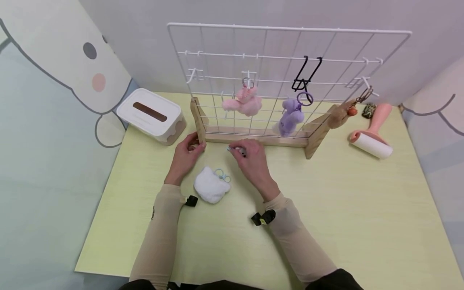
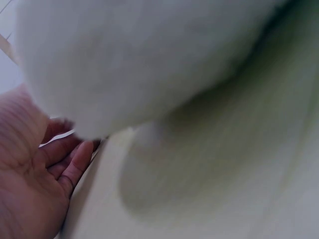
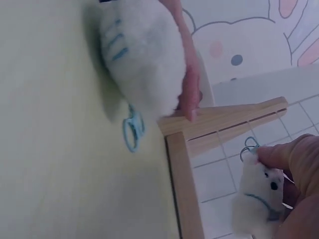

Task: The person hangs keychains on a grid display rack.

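Observation:
My right hand (image 1: 251, 159) pinches a small white plush keychain (image 3: 261, 194) between thumb and fingers, in front of the rack. The plush has dark eyes and nose, a blue cord round its neck and a light-blue ring on top. In the head view my fingers hide most of it. My left hand (image 1: 185, 159) rests with loosely bent fingers at the front end of the rack's left wooden foot (image 1: 198, 119). Between my forearms lies a larger white plush (image 1: 210, 186) with a light-blue ring and clasp (image 3: 133, 128), blue stripes showing in the right wrist view.
On the white wire rack (image 1: 266, 52) hang a pink plush (image 1: 248, 102), a purple plush (image 1: 290, 117) and a brown plush (image 1: 338, 117). Left of it stands a white lidded box (image 1: 148, 108). A pink-handled lint roller (image 1: 373, 145) and a dark patterned item (image 1: 368, 110) lie right.

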Demonstrator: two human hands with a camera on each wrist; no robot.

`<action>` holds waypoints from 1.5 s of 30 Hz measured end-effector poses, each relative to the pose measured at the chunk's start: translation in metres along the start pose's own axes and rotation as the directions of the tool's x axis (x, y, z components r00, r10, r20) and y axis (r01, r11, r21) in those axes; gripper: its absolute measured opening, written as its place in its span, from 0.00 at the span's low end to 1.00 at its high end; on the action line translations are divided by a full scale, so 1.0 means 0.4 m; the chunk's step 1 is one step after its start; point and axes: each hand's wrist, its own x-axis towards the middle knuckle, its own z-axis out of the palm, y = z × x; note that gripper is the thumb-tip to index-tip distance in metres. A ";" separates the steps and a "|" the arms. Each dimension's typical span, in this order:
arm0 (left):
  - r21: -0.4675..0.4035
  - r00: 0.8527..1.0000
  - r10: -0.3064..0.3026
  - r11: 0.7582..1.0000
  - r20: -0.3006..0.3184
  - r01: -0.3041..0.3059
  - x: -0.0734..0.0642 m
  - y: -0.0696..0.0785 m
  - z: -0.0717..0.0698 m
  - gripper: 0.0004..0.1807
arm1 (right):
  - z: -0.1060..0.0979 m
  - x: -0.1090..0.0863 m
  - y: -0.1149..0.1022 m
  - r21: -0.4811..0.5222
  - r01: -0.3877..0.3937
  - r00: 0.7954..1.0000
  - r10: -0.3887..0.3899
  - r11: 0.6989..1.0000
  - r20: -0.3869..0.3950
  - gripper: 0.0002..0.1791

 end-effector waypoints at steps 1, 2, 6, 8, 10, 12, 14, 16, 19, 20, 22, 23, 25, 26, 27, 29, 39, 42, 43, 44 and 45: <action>-0.001 1.000 -0.001 1.000 0.001 0.001 0.000 -0.001 0.000 0.31 | -0.005 0.005 -0.008 0.009 0.007 1.000 -0.007 1.000 -0.014 0.04; -0.001 1.000 -0.003 1.000 0.003 0.003 0.000 -0.001 0.000 0.31 | -0.009 0.010 -0.016 0.023 0.011 1.000 -0.010 1.000 -0.028 0.04; 0.004 1.000 -0.005 1.000 0.001 0.005 0.000 -0.001 -0.001 0.31 | -0.018 0.025 -0.039 0.128 0.010 0.996 0.001 0.992 -0.084 0.04; 0.010 1.000 -0.002 1.000 -0.002 0.002 0.000 -0.002 -0.001 0.30 | -0.020 0.030 -0.048 0.196 0.008 0.994 0.013 0.981 -0.107 0.04; 0.017 1.000 0.004 1.000 -0.005 -0.003 0.001 -0.003 -0.001 0.31 | -0.020 0.034 -0.055 0.252 0.012 0.992 0.020 0.968 -0.123 0.04; 0.020 1.000 0.007 1.000 -0.010 -0.007 0.002 -0.005 0.000 0.31 | -0.020 0.037 -0.062 0.293 0.022 0.991 0.019 0.956 -0.135 0.04; 0.020 1.000 0.009 1.000 -0.013 -0.009 0.002 -0.007 0.000 0.30 | -0.020 0.040 -0.067 0.323 0.034 0.989 0.015 0.946 -0.149 0.04; 0.014 1.000 0.009 1.000 -0.014 -0.009 0.003 -0.009 0.001 0.30 | -0.021 0.044 -0.073 0.338 0.057 0.986 0.001 0.940 -0.169 0.04; 0.005 1.000 0.008 1.000 -0.011 -0.008 0.002 -0.009 -0.001 0.30 | -0.024 0.050 -0.081 0.355 0.092 0.980 -0.021 0.930 -0.198 0.04; 0.002 1.000 0.005 1.000 -0.011 -0.005 0.002 -0.008 -0.001 0.30 | -0.025 0.053 -0.085 0.357 0.108 0.977 -0.033 0.928 -0.209 0.04; -0.005 1.000 -0.001 1.000 -0.009 0.001 0.002 -0.007 -0.002 0.30 | -0.028 0.059 -0.092 0.360 0.135 0.972 -0.054 0.923 -0.227 0.04; -0.005 1.000 -0.004 1.000 -0.009 0.004 0.002 -0.006 -0.002 0.30 | -0.030 0.063 -0.095 0.362 0.149 0.970 -0.065 0.920 -0.235 0.04; -0.009 1.000 -0.006 1.000 -0.007 0.006 0.001 -0.004 -0.002 0.31 | -0.034 0.070 -0.103 0.363 0.176 0.964 -0.087 0.915 -0.249 0.04; -0.007 1.000 -0.012 1.000 -0.004 0.011 0.002 -0.003 -0.002 0.31 | -0.036 0.074 -0.107 0.365 0.188 0.962 -0.096 0.912 -0.257 0.04; -0.003 1.000 -0.018 1.000 -0.001 0.018 0.003 -0.001 -0.001 0.31 | -0.037 0.078 -0.110 0.368 0.199 0.959 -0.102 0.908 -0.266 0.03; -0.002 1.000 -0.026 1.000 0.007 0.026 -0.007 0.027 -0.002 0.30 | -0.040 0.084 -0.115 0.373 0.211 0.954 -0.108 0.903 -0.279 0.03; -0.008 1.000 -0.029 1.000 0.006 0.029 0.002 0.001 0.003 0.31 | -0.028 0.099 -0.101 0.433 0.105 0.957 0.027 0.895 -0.288 0.03; -0.008 1.000 -0.015 1.000 -0.002 0.015 0.001 -0.001 0.002 0.31 | -0.018 0.094 -0.089 0.430 0.063 0.961 0.062 0.900 -0.270 0.02; -0.010 1.000 -0.009 1.000 -0.005 0.009 0.000 -0.001 0.002 0.31 | -0.015 0.092 -0.084 0.426 0.049 0.962 0.072 0.903 -0.263 0.02; -0.008 1.000 -0.004 1.000 -0.008 0.004 -0.001 -0.001 0.001 0.30 | -0.012 0.089 -0.079 0.424 0.036 0.963 0.082 0.905 -0.256 0.02; -0.010 1.000 0.002 1.000 -0.011 -0.002 -0.001 0.000 0.001 0.30 | -0.009 0.086 -0.073 0.424 0.021 0.964 0.094 0.906 -0.250 0.02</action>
